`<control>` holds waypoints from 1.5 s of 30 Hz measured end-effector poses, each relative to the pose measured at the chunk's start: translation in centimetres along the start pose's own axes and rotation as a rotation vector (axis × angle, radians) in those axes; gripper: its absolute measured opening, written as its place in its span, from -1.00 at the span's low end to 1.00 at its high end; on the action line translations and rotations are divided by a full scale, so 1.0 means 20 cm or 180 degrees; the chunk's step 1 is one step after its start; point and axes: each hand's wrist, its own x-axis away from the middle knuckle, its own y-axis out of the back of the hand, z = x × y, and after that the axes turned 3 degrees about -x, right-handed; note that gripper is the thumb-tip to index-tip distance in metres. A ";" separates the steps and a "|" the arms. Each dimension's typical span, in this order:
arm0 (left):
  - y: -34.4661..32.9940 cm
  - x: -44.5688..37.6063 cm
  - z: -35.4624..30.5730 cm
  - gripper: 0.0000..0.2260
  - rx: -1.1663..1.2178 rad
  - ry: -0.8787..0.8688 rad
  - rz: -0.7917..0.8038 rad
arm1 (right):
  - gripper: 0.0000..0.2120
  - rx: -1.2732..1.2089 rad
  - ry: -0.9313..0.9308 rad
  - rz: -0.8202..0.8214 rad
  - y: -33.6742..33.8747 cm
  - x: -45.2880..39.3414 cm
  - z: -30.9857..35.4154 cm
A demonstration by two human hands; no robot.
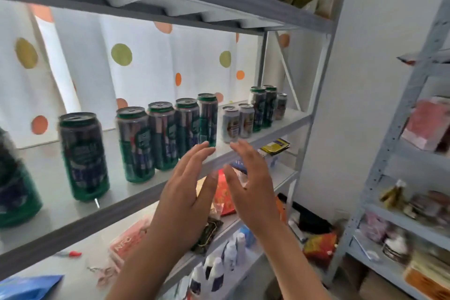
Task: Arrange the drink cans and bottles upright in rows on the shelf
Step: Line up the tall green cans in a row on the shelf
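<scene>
Several tall green cans [162, 135] stand upright in a row on the white shelf [48, 178], with one more [84, 156] apart to the left and a blurred one [14, 190] at the frame's left edge. Two short white cans [230, 124] stand to the right, and behind them two tall green cans [258, 108] and another small can [281, 106]. My left hand [187, 190] and my right hand [253, 185] are raised in front of the shelf edge, palms facing each other, fingers straight, holding nothing. They touch no can.
A lower shelf [80, 265] holds red packets, scissors, a blue bag and small white bottles [226, 258]. The upper shelf [292, 19] carries a bag of green leaves. A second grey rack [379, 178] with packaged goods stands at the right.
</scene>
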 end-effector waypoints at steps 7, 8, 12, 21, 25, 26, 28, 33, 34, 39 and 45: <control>-0.42 -0.36 -0.13 -0.63 0.0128 0.0006 0.0158 | -0.61 -0.0061 -0.0041 -0.0022 0.28 -0.29 -0.34; -0.47 -0.40 -0.14 -0.63 0.0131 -0.0018 0.0182 | -0.61 -0.0047 -0.0055 -0.0017 0.30 -0.32 -0.39; -0.64 -0.58 -0.14 -0.65 0.0114 -0.0067 0.0229 | -0.61 0.0067 -0.0098 -0.0137 0.35 -0.43 -0.57; -0.80 -0.96 -0.10 -0.69 0.0170 -0.0148 0.0019 | -0.60 0.0367 -0.0128 -0.0227 0.42 -0.73 -0.82; -0.87 -1.22 -0.08 -0.69 -0.0061 -0.0316 -0.0034 | -0.60 0.0285 -0.0177 -0.0197 0.44 -0.97 -0.93; -0.88 -1.28 -0.07 -0.68 -0.0147 -0.0266 -0.0034 | -0.59 0.0199 -0.0158 -0.0194 0.44 -1.03 -0.96; -0.91 -1.44 -0.03 -0.66 -0.0469 -0.0099 -0.0039 | -0.57 0.0075 -0.0150 -0.0097 0.45 -1.17 -1.02; -0.99 -1.75 0.06 -0.54 -0.1065 0.0454 0.0286 | -0.52 0.0169 -0.0177 0.0382 0.44 -1.51 -1.23; -1.01 -1.79 0.08 -0.50 -0.1164 0.0590 0.0375 | -0.51 0.0189 -0.0172 0.0505 0.43 -1.57 -1.26; -1.15 -1.87 0.13 -0.43 -0.1465 0.1121 0.0816 | -0.65 0.0095 -0.0120 0.0814 0.38 -1.75 -1.40; -1.23 -1.90 0.16 -0.60 -0.1779 0.1208 0.0598 | -0.76 -0.0428 -0.0087 0.1032 0.40 -1.80 -1.42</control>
